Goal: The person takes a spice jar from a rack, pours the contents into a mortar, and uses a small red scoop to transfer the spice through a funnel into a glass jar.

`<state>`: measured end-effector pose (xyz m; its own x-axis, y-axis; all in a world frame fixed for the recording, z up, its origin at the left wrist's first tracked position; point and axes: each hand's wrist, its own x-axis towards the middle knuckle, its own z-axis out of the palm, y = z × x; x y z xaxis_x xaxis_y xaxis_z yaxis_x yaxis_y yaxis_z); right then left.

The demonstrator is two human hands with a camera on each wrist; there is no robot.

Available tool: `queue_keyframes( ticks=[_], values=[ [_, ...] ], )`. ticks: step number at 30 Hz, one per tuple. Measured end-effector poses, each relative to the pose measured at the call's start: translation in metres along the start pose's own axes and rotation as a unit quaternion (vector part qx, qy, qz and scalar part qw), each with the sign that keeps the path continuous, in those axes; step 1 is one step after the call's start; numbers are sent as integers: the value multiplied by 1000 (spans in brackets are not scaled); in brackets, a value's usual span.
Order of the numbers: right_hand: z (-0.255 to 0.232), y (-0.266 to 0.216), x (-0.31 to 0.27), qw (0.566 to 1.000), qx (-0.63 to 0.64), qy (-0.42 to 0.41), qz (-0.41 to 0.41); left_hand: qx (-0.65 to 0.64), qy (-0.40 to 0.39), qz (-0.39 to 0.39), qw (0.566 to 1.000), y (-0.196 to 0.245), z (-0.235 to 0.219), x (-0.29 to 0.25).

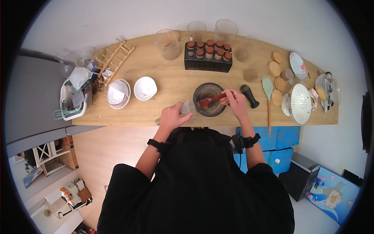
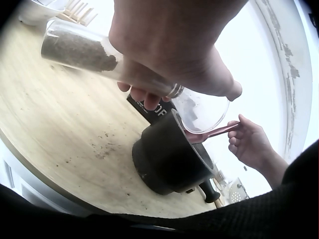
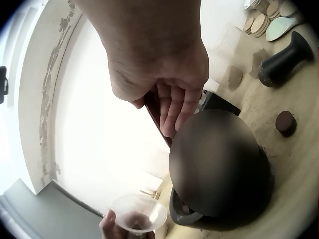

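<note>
My left hand (image 1: 173, 117) grips a glass tube (image 2: 79, 51) with brown powder inside and a clear funnel (image 2: 202, 110) at its mouth, tilted beside the black mortar (image 2: 167, 152). In the head view the funnel (image 1: 188, 108) is at the mortar's left rim. My right hand (image 1: 236, 103) pinches the handle of a red spatula (image 1: 210, 100), whose head is inside the mortar (image 1: 199, 86), where brown residue coats the wall. The right wrist view has my right hand (image 3: 159, 79) above the mortar (image 3: 259, 199), part of it behind a dark blurred round shape.
A black pestle (image 1: 249, 96) lies right of the mortar, beyond it a green spatula (image 1: 267, 86) and a white colander (image 1: 300, 103). Behind stands a black rack (image 1: 207, 64) of capped tubes. White bowls (image 1: 145, 88) are at the left. A dark cap (image 3: 285, 123) lies near the mortar.
</note>
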<state>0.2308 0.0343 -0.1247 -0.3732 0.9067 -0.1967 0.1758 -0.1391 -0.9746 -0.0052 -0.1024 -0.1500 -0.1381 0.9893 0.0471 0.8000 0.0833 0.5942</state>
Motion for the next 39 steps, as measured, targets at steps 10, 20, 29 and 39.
queue_keyframes(
  ticks=[10,20,29,39],
  values=[
    [-26,44,33,981,138,-10,136,29,18,2,999,10,5,3],
    [-40,13,-3,970,233,39,55,-31,38,-3,999,7,4,13],
    [-11,-82,-75,964,-103,-17,-246,-155,136,90,974,14,2,34],
    [-35,-78,-75,972,-20,128,-198,-502,202,-4,841,41,-6,38]
  ],
)
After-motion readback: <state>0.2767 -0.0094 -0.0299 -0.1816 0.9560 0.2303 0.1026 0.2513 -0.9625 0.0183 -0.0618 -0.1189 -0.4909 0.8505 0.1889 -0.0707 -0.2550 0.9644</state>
